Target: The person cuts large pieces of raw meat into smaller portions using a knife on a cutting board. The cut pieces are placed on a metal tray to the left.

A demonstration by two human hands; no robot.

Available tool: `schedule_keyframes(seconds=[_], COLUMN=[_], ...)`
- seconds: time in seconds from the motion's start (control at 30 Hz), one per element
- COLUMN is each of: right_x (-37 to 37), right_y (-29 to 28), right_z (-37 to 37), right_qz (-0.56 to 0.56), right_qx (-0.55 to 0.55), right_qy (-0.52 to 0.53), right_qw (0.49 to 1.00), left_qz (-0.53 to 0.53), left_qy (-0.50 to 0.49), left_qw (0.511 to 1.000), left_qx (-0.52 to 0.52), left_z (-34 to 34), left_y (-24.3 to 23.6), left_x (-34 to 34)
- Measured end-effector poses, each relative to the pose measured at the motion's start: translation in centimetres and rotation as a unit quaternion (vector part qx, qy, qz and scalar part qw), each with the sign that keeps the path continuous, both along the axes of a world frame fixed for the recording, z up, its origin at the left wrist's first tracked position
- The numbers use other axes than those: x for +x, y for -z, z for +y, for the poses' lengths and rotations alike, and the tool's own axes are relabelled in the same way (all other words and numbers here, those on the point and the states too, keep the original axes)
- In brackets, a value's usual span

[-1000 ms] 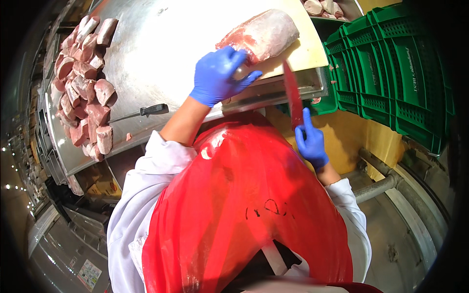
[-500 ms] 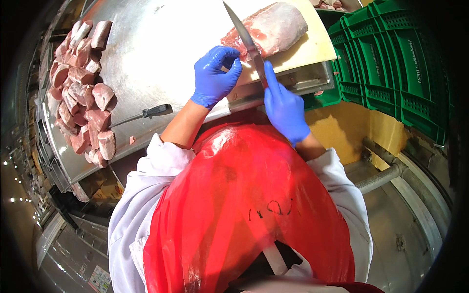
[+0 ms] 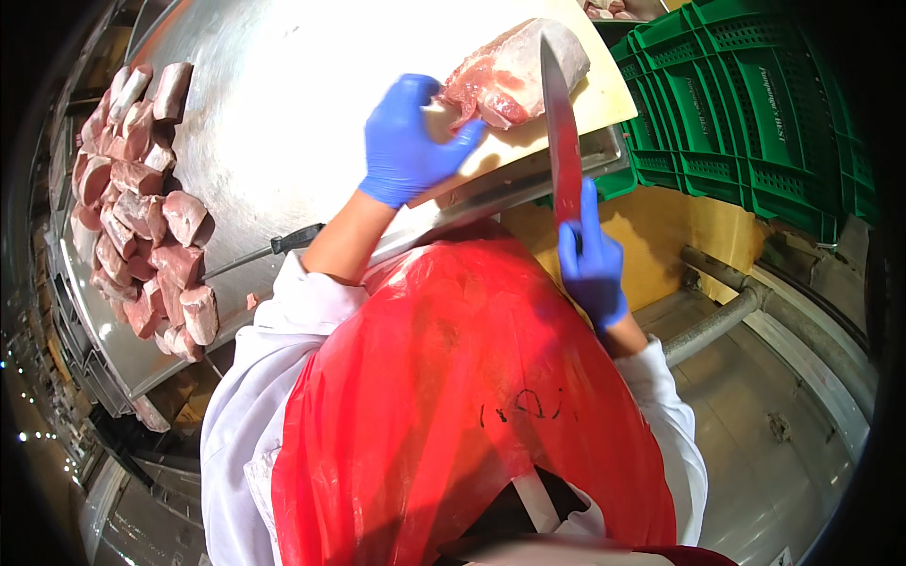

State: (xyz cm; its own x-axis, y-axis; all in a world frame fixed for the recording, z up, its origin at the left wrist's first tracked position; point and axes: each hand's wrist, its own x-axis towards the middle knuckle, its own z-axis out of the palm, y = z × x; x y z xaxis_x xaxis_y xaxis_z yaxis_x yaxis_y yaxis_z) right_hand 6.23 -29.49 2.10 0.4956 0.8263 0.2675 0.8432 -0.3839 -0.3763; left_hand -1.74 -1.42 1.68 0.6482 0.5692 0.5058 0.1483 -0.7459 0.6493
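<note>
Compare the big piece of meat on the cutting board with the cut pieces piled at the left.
The big piece of meat is one large block; the cut pieces are many small chunks. It lies on the cutting board under the left hand and the knife; the pieces lie heaped on bare steel, untouched. Both are raw, pink meat.
</note>
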Motion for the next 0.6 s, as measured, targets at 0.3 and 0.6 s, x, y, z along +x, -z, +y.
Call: schedule_keyframes(seconds=[0.3, 0.6], right_x=[-1.3, -7.9], right_y=[-0.4, -4.6], right_z=[11.0, 3.0], right_qz=[0.063, 0.003], right_qx=[-0.042, -0.302], right_qy=[0.064, 0.071], right_qw=[0.995, 0.951], left_qz=[0.027, 0.113], left_qy=[0.095, 0.071], left_qw=[0.986, 0.983], left_qx=[-0.138, -0.126], left_z=[0.8, 8.2], left_y=[2.5, 2.5], left_x=[0.0, -2.7])
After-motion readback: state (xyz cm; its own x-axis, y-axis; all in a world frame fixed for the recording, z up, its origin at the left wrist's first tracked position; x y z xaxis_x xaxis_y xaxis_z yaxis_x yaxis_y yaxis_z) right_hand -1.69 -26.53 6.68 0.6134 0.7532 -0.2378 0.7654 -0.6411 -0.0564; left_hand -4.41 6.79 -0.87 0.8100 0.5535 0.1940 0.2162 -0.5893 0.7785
